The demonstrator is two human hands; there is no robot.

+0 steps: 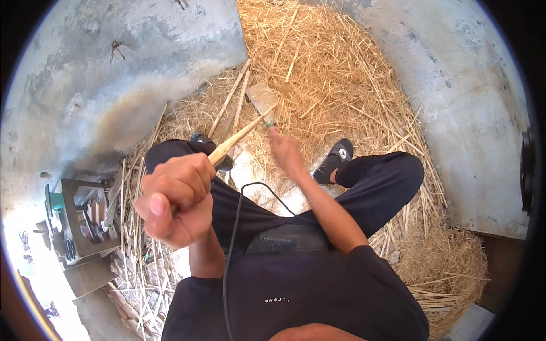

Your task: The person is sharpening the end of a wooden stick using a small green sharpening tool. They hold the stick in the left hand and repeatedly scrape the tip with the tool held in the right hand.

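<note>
At the far left, on the concrete floor (85,85), a small open box of tools (79,219) stands just beside the left edge of the straw heap (341,74), with loose split canes scattered in front of it. Next comes the left hand (176,199), raised close to the camera and clenched in a tight fist around the near end of a pale wooden stick (242,135); the stick slants up and to the right, its far tip ending at a flat bit of board (263,98) lying on the straw near the middle of the heap. The right hand (286,152) reaches forward over the knees, its fingers pinched close at the stick's far tip where a small greenish thing shows; whether it grips that thing or only touches it I cannot tell. A black cable (239,227) runs down across the lap, and a black shoe (335,159) rests on the straw to the right. The likely trouble is at the tip: with the fist far back, a small wobble would swing the far end and could knock the fingers or slide off the board. The cable could also snag the left forearm.
</note>
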